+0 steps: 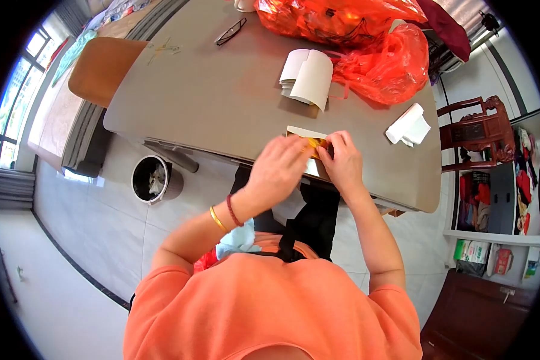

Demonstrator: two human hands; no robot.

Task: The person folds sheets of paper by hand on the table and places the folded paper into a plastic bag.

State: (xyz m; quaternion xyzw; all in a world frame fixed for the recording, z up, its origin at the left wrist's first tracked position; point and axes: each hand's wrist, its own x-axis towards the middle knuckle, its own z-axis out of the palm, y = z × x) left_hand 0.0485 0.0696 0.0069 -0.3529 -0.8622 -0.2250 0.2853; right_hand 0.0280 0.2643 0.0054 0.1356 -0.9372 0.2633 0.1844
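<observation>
A person in an orange short-sleeved top sits at the near edge of the grey-brown table (210, 90), both hands brought together over that edge. Between them, just above the table's near edge, is a glossy gold piece (315, 143), largely covered by the fingers, with a white strip (306, 131) along its far side. The right hand (344, 161) pinches the gold piece's right side between thumb and fingers. The left hand (279, 165) reaches over it from the left with bent fingers close together; whether they pinch it or only press on it, I cannot tell. A gold bangle (218, 219) and a dark red bead bracelet (234, 211) circle the left wrist.

On the table, beyond the hands, stands a stack of curled white sheets (312, 78). Two red plastic bags, a large one (336, 21) and a smaller one (396, 66), lie at the table's far right. A white folded bundle (408, 125) rests near its right edge, and eyeglasses (230, 32) lie toward its far left. Below the table's left side, a waste bin (175, 183) stands on the tiled floor; a carved wooden chair (477, 142) is beyond the table's right end.
</observation>
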